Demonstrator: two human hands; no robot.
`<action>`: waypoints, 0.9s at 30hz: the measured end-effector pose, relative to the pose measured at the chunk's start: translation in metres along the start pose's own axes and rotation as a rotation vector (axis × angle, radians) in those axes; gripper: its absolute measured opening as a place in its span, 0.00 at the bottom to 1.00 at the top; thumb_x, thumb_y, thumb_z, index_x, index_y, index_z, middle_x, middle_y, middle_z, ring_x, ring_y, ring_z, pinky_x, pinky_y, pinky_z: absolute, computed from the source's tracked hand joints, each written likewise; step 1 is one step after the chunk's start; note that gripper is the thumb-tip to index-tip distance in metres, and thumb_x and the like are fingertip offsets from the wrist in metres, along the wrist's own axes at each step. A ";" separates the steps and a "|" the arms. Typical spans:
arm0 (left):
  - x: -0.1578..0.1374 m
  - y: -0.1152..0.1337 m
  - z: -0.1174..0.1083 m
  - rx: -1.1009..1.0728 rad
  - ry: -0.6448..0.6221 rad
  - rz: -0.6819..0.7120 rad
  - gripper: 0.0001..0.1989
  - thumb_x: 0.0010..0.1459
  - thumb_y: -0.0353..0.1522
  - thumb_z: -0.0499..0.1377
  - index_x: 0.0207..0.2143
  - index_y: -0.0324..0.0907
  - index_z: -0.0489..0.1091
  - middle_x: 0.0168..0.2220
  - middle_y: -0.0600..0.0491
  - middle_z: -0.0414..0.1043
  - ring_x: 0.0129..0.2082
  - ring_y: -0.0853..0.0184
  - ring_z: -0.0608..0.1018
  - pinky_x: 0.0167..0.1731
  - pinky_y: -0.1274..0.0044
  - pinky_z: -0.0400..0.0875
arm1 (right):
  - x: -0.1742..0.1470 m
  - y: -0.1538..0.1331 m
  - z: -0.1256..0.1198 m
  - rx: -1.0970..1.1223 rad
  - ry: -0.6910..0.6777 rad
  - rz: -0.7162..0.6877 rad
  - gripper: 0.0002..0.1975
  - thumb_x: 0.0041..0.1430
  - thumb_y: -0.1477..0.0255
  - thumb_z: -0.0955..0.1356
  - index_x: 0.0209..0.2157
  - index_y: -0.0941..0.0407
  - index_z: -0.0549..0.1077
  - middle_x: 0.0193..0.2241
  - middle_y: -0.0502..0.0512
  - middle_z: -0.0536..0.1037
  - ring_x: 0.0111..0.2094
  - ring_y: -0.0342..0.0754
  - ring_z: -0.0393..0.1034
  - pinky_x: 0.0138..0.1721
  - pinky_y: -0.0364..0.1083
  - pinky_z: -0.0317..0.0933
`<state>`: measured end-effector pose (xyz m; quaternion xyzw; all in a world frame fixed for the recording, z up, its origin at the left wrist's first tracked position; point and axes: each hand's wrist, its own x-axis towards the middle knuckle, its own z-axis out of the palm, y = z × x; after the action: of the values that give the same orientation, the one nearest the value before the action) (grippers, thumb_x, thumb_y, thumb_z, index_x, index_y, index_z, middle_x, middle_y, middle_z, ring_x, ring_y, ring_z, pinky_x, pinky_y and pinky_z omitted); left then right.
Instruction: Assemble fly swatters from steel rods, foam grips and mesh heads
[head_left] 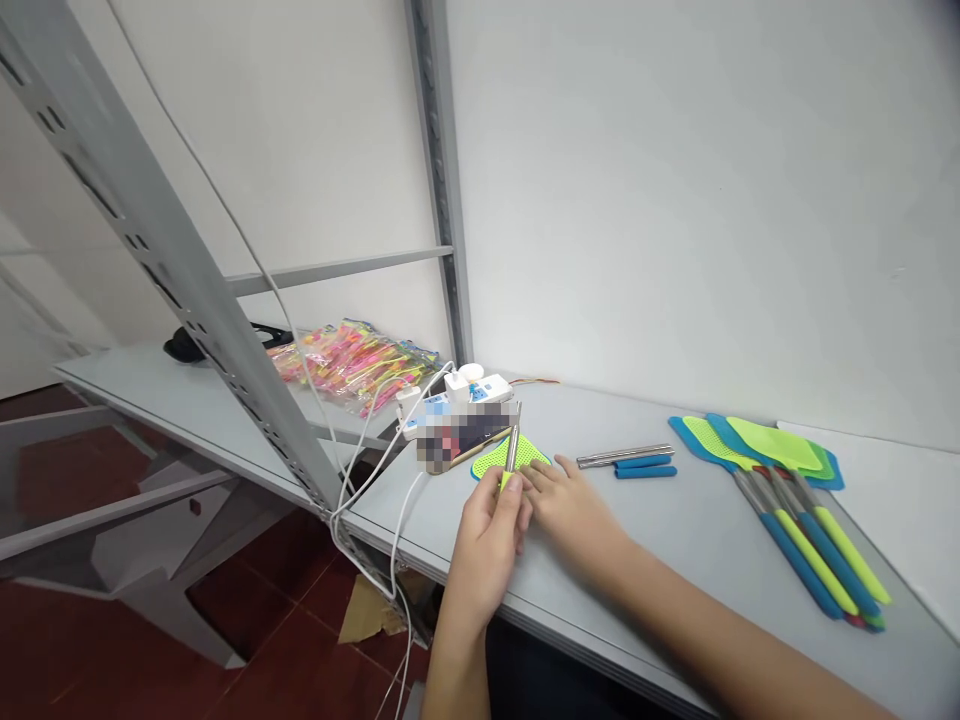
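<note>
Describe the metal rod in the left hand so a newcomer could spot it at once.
Over the flat grey tabletop beside the plain white wall, find the person's left hand. The slim silver metal rod juts from its grip, unlike the similar silver rods lying further right.

A grey worktop (585,412) is carrying fly swatters (776,443) on the right and loose parts across its middle.
The blue and lime swatters are lying in an overlapping fan, heads pointing far, handles pointing near; left of them, shiny metal tubes (626,456) are resting beside blue sleeves (645,472), and farther left a lime swatter head (491,460) edged in blue is lying near a pixelated item (472,435) and a white power strip (493,388). On the far left, a grey shelf (135,385) is holding clear-bagged, brightly coloured pieces (352,360).
</note>
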<state>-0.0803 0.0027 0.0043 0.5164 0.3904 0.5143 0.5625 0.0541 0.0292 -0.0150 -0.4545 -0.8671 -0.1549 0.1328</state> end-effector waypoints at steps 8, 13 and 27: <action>-0.010 0.009 0.002 -0.371 -0.182 -0.064 0.16 0.66 0.44 0.49 0.35 0.42 0.63 0.20 0.63 0.58 0.10 0.82 0.48 0.14 0.84 0.50 | -0.014 0.020 -0.043 0.068 0.296 0.015 0.10 0.63 0.81 0.63 0.41 0.59 0.74 0.38 0.60 0.80 0.40 0.51 0.73 0.45 0.53 0.63; -0.015 0.002 0.016 -0.298 -0.371 -0.164 0.17 0.66 0.45 0.48 0.35 0.41 0.64 0.19 0.62 0.58 0.12 0.81 0.49 0.15 0.84 0.49 | -0.067 0.040 -0.092 0.539 0.831 0.636 0.05 0.56 0.74 0.70 0.36 0.55 0.73 0.32 0.52 0.78 0.33 0.48 0.74 0.35 0.47 0.67; -0.027 -0.012 0.072 0.323 -0.707 -0.114 0.17 0.66 0.45 0.49 0.37 0.42 0.69 0.25 0.58 0.60 0.26 0.72 0.63 0.28 0.80 0.57 | -0.139 0.028 -0.077 1.397 1.240 1.024 0.13 0.63 0.65 0.65 0.25 0.55 0.64 0.15 0.43 0.59 0.18 0.40 0.54 0.21 0.42 0.53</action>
<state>-0.0130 -0.0365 0.0020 0.7212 0.2765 0.2047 0.6013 0.1610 -0.0889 0.0080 -0.4297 -0.2500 0.2468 0.8318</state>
